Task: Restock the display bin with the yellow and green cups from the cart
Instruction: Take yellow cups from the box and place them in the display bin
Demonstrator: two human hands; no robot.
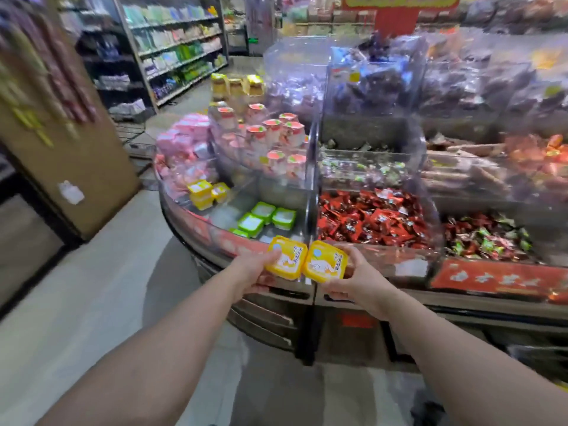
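My left hand [253, 272] grips a square yellow cup [285, 257] with a printed lid. My right hand [358, 276] holds a second yellow cup [325, 261], and the two cups touch side by side just in front of the display bin's clear front wall [215, 233]. Inside the bin lie several green cups [262, 218] near the front right and a few yellow cups [206, 192] further back on the left. The cart is out of view.
A clear divider [312, 179] separates the bin from red wrapped candies [368, 218] on the right. Pink-lidded jars [270, 133] and pink packs [181, 142] fill the tiers behind. Store shelves [178, 50] stand far left; a brown pillar [61, 124] stands at the left.
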